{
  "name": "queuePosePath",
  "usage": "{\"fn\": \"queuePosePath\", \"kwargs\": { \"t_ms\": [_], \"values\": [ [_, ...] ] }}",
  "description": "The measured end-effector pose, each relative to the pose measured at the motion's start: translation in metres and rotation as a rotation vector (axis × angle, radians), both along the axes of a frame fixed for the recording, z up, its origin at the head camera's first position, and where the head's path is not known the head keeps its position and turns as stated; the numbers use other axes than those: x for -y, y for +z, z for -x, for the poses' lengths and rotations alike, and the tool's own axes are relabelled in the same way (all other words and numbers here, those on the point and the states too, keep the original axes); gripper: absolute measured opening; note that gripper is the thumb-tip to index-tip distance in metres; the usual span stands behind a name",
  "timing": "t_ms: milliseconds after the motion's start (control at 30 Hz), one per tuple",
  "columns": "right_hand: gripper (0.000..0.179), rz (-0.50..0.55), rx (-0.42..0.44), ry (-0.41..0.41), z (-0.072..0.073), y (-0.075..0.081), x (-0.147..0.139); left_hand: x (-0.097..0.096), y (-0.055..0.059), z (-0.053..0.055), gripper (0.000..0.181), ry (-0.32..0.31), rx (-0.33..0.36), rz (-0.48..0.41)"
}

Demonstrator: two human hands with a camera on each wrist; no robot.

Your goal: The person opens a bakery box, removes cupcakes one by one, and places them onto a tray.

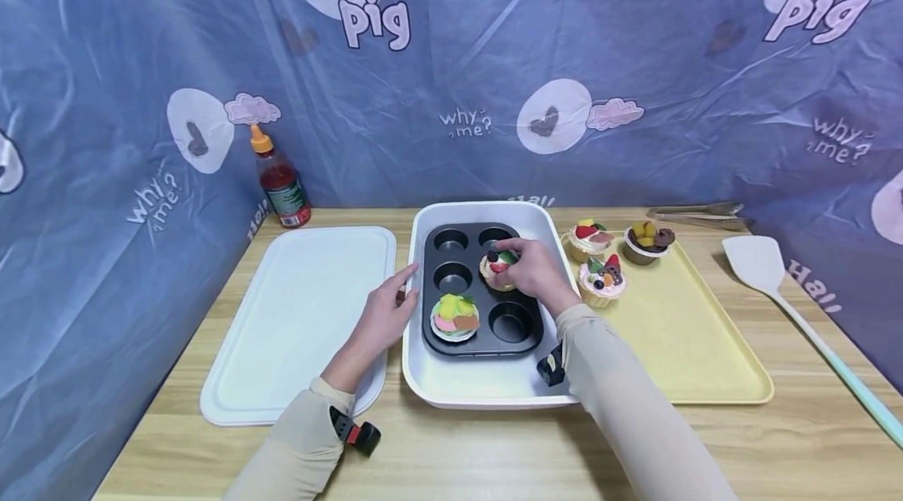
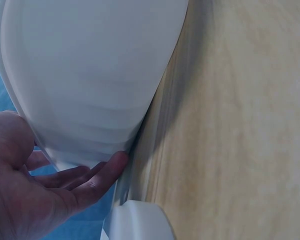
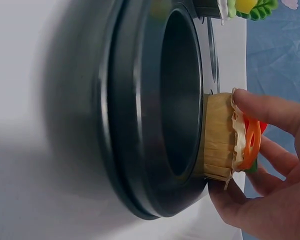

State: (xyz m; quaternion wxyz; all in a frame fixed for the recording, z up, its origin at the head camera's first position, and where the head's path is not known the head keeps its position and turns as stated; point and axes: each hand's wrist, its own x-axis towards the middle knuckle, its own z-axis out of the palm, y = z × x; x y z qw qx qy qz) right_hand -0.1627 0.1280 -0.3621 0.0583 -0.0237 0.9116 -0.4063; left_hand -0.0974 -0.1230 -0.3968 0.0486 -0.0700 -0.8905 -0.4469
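Observation:
My right hand (image 1: pixel 525 270) pinches a toy cupcake (image 3: pixel 220 137) with a tan pleated wrapper and fruit on top. It is at the middle right cup of a dark muffin pan (image 1: pixel 483 303); how deep it sits is hidden. The pan lies inside a white basin (image 1: pixel 451 387). Another toy cupcake (image 1: pixel 455 317), topped with yellow and pink pieces, rests in the near left cup. My left hand (image 1: pixel 388 313) holds the basin's left side. In the left wrist view its fingers (image 2: pixel 97 182) lie against the outer wall, and the thumb tip is hidden behind the rim.
At left lies a white board (image 1: pixel 303 321), with a sauce bottle (image 1: pixel 284 186) behind it. A yellow tray (image 1: pixel 694 352) on the right bears toy cupcakes (image 1: pixel 601 281) at its far left. Tongs (image 1: pixel 698 212) and a long-handled spatula (image 1: pixel 758 262) lie beyond the tray.

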Motion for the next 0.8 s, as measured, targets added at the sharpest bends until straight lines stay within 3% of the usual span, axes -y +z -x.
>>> {"fn": "queuePosePath", "kwargs": {
  "t_ms": [800],
  "values": [
    [0.056, -0.025, -0.015, -0.023, -0.0004, -0.0003, -0.0011, -0.0009, 0.0008, -0.0008, 0.050, 0.003, 0.001, -0.002]
  ]
}}
